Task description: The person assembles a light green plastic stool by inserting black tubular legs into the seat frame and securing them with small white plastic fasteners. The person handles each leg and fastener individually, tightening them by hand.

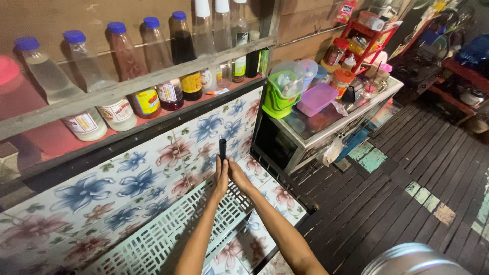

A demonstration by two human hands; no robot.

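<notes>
Both my arms reach forward and meet around a small black stick-shaped object (222,147), which stands upright above my fingers. My left hand (221,175) grips it from the left and my right hand (237,174) from the right, palms close together. Below my hands lies a white plastic lattice crate (168,231) on a surface covered with a blue and pink flowered cloth (153,168). What the black object is exactly cannot be told.
A wooden shelf rail (132,86) holds a row of bottles (153,66) with blue caps and dark or clear liquids. To the right stands a metal-topped table (326,122) with green and purple plastic containers and jars. Dark wooden floorboards (407,178) lie right; a metal pot rim (412,259) shows bottom right.
</notes>
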